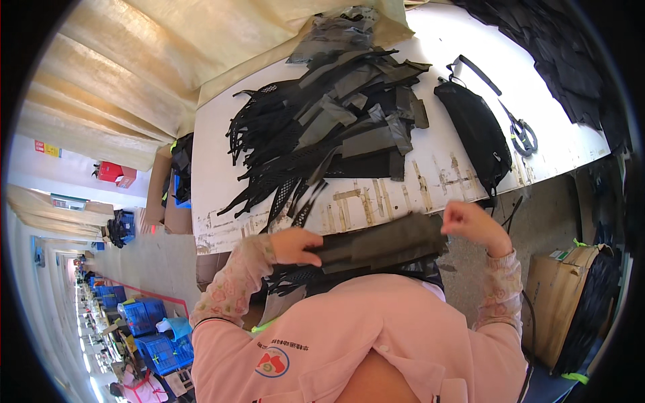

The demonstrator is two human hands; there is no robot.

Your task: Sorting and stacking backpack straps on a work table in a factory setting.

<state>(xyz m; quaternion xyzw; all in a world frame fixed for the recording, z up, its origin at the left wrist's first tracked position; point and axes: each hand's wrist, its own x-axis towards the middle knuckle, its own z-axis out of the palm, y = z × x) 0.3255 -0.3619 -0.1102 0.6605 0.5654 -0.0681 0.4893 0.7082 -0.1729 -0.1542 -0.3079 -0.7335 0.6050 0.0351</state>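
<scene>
A dark, flat fabric piece [386,243] lies across my lap at the table's front edge, with black mesh strips under its left end. My left hand [295,247] is at that left end, thumb and fingers stretched out and apart. My right hand [476,227] is raised just off the right end, fingers curled together; whether anything thin is between them is hidden. On the table ahead, a heap of black mesh straps with dark grey panels [336,121] spreads out. A black zippered pouch [476,131] rests to its right.
The white table [423,168] has strips of old tape along its front edge. Scissors [521,138] lie beyond the pouch, near a dark fabric pile [557,60]. A cardboard box [561,295] stands at right, blue crates [161,349] at lower left. Pale curtains [127,74] hang at left.
</scene>
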